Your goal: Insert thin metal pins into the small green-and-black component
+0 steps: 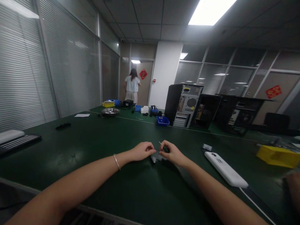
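Observation:
Both my hands meet over the middle of the green table [93, 147]. My left hand [142, 151], with a bracelet on its wrist, pinches a small grey part [153, 158] that rests on the table. My right hand [172, 153] is closed around a small screwdriver [163, 147] with a dark green handle; its thin metal tip points up and to the left, just above the part. The part is small and mostly hidden by my fingers.
A white power bank [225, 168] with a cable lies to the right, a yellow bin [277, 155] beyond it. Computer towers [184, 104], blue bins [162, 120] and a metal bowl [110, 111] stand farther back. A keyboard [17, 142] lies at left. A person [132, 86] stands by the far door.

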Action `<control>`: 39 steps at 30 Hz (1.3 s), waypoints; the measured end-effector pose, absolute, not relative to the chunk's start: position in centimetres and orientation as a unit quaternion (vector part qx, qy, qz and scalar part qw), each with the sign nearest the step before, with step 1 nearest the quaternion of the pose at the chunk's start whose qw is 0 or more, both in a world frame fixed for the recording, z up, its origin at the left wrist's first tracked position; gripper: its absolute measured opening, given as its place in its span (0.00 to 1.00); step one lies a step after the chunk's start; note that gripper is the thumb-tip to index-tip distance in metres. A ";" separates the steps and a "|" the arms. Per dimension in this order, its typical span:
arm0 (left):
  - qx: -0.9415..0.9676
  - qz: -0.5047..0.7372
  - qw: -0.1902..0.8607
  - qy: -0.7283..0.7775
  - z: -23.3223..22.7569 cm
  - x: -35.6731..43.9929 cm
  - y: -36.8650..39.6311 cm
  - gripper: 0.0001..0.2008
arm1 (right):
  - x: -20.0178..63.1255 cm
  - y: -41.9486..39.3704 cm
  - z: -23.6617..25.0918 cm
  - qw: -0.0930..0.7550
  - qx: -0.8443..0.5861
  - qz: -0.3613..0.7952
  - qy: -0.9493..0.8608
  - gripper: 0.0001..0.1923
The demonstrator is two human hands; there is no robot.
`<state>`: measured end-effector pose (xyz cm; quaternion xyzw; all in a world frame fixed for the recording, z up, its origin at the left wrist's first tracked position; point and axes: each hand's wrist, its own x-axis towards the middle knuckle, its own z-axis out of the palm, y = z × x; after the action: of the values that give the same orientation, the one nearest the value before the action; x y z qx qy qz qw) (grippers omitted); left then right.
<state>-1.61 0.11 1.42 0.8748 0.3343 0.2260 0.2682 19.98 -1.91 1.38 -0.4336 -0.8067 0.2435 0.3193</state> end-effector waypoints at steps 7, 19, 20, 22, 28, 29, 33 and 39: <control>0.890 0.171 0.230 0.355 2.2 -1.7 -1.8 0.29 | 19.4 -2.8 1.9 0.248 -0.399 0.257 -0.845 0.14; 0.822 0.276 0.412 0.279 -0.5 -1.9 -0.2 0.22 | 19.1 -3.8 0.1 0.292 -0.409 0.250 -0.828 0.10; 0.811 0.282 0.433 0.274 -0.6 -1.8 -0.1 0.22 | 19.2 -3.9 0.1 0.302 -0.406 0.250 -0.826 0.10; 0.790 0.294 0.467 0.266 -0.8 -1.7 0.1 0.22 | 19.3 -4.0 0.3 0.329 -0.399 0.246 -0.819 0.09; 0.745 0.327 0.519 0.261 -1.3 -1.5 0.5 0.22 | 18.8 -3.9 0.3 0.416 -0.392 0.222 -0.790 0.10; 0.741 0.330 0.524 0.261 -1.4 -1.5 0.5 0.22 | 18.7 -3.9 0.2 0.426 -0.391 0.218 -0.786 0.10; 0.730 0.337 0.536 0.257 -1.7 -1.5 0.5 0.24 | 17.9 -4.3 0.1 0.450 -0.389 0.207 -0.777 0.10; 0.721 0.345 0.549 0.245 -1.7 -1.4 0.3 0.25 | 16.9 -4.9 0.1 0.454 -0.391 0.199 -0.776 0.09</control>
<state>-1.41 0.30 -1.72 0.7213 0.2451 0.3445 0.5486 16.92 -4.86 0.06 -0.3907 -0.7755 0.1994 0.4541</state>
